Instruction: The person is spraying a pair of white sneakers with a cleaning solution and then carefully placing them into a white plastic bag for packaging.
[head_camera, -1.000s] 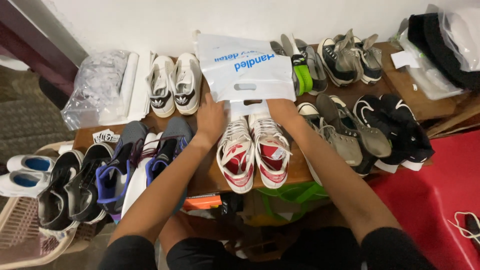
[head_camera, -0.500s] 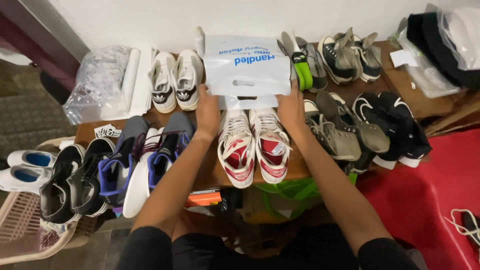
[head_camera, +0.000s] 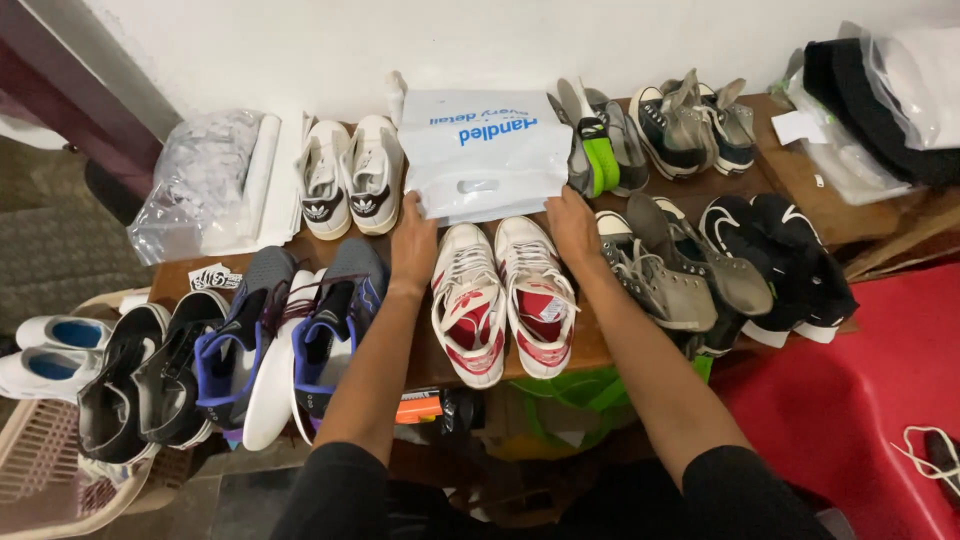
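The person bends over a wooden table (head_camera: 770, 185) full of shoes. Both hands rest on the lower edge of a white plastic bag (head_camera: 490, 150) that lies near the back edge of the table, against the wall. The left hand (head_camera: 413, 240) grips its lower left corner and the right hand (head_camera: 572, 225) presses the lower right corner, fingers curled on it. Just in front of the bag, between the two wrists, stands a pair of white and red sneakers (head_camera: 505, 298), reaching to the front edge. White sneakers (head_camera: 350, 180) stand left of the bag.
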